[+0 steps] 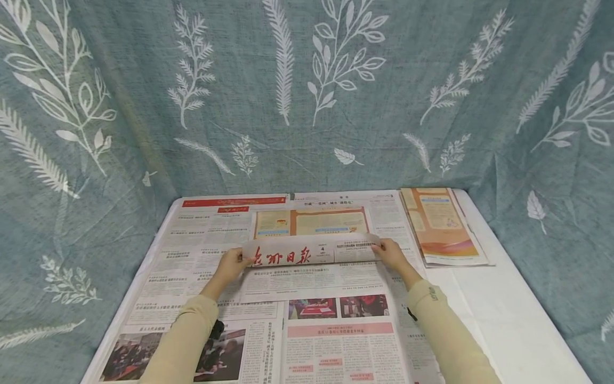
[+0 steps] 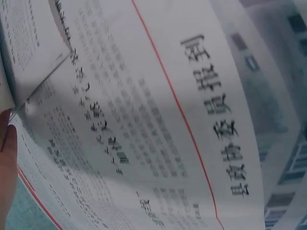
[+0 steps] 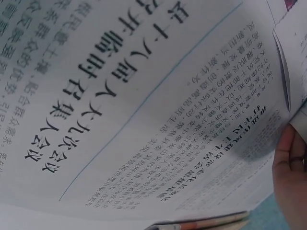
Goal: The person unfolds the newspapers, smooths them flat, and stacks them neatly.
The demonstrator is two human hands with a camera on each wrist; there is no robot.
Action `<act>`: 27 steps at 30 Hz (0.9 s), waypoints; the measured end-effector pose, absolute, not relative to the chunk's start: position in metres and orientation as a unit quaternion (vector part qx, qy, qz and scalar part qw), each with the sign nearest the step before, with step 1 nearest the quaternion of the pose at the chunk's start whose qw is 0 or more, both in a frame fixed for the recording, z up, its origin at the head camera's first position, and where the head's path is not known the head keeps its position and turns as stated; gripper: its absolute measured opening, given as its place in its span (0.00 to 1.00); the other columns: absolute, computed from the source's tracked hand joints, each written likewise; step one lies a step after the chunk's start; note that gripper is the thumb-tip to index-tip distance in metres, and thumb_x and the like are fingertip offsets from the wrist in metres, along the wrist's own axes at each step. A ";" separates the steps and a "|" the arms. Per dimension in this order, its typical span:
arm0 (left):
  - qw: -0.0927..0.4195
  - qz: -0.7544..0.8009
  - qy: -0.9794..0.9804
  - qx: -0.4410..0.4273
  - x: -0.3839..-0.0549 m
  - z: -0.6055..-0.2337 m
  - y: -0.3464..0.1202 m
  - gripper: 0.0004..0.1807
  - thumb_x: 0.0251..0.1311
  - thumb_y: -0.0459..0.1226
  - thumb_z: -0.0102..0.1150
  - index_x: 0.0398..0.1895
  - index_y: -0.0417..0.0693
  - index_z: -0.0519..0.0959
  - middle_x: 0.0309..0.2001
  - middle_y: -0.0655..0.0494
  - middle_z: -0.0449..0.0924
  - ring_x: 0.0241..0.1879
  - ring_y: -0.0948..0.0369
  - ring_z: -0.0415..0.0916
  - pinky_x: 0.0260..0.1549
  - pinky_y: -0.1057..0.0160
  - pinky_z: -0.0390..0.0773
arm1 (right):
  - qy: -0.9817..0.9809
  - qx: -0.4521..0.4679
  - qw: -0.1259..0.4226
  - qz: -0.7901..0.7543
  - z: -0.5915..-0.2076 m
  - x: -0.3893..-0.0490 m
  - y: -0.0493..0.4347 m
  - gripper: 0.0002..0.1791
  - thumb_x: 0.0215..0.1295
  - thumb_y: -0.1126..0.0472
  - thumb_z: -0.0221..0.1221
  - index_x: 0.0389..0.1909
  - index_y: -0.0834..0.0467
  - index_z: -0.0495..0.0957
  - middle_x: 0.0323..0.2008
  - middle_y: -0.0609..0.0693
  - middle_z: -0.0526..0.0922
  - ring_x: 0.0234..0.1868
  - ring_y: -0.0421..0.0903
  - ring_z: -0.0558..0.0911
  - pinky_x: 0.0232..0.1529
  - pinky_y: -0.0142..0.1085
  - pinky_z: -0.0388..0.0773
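Note:
Both hands hold a newspaper (image 1: 352,253) with a red masthead, whose upper part is folded into a narrow strip lying crosswise. My left hand (image 1: 233,264) pinches the strip's left end between thumb and fingers. At the opposite end, my right hand (image 1: 393,255) grips the paper near its upper corner. In the left wrist view only part of the left hand (image 2: 7,167) shows at the edge. The right wrist view has curled fingers of the right hand (image 3: 292,177) at the paper's edge. Below the strip, more of the printed sheet lies over the spread newspapers.
Spread newspaper sheets (image 1: 163,282) cover much of the white table (image 1: 508,314). A folded orange-and-yellow printed paper (image 1: 436,226) lies at the back right. Behind the strip shows another orange-bordered page (image 1: 331,221). A blue-green leaf-patterned cloth (image 1: 297,149) hangs around the back and sides.

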State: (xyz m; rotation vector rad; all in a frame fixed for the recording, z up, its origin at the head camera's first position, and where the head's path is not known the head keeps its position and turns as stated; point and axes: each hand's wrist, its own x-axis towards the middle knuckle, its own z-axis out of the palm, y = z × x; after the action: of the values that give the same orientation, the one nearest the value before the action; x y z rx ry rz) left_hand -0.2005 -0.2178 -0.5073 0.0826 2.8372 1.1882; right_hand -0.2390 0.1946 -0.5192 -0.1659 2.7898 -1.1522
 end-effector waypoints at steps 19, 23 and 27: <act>-0.002 0.360 0.933 0.007 -0.204 -0.510 -0.208 0.19 0.67 0.37 0.52 0.52 0.30 0.72 0.45 0.32 0.79 0.40 0.45 0.79 0.42 0.47 0.77 | 0.876 -0.171 0.129 -0.433 -0.533 -0.236 0.222 0.16 0.63 0.63 0.59 0.42 0.74 0.78 0.25 0.59 0.82 0.18 0.36 0.68 0.21 0.28 0.66; 0.000 0.347 0.938 -0.008 -0.206 -0.511 -0.209 0.18 0.68 0.38 0.50 0.50 0.30 0.72 0.37 0.35 0.80 0.31 0.50 0.77 0.32 0.54 0.76 | 0.894 -0.171 0.079 -0.407 -0.532 -0.238 0.215 0.16 0.66 0.61 0.56 0.42 0.73 0.78 0.19 0.55 0.78 0.15 0.35 0.63 0.19 0.28 0.61; 0.006 0.359 0.933 0.002 -0.207 -0.511 -0.211 0.18 0.68 0.40 0.49 0.49 0.32 0.71 0.27 0.43 0.75 0.23 0.59 0.66 0.24 0.63 0.66 | 0.911 -0.148 0.063 -0.379 -0.530 -0.240 0.208 0.16 0.67 0.61 0.55 0.42 0.73 0.78 0.24 0.59 0.80 0.19 0.37 0.66 0.22 0.29 0.63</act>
State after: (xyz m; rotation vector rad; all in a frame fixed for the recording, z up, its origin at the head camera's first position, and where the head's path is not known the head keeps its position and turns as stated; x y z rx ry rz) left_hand -0.2069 -0.2106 -0.5106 0.0063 2.9212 1.1253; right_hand -0.2397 0.2078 -0.5297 -0.4481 2.7536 -1.1446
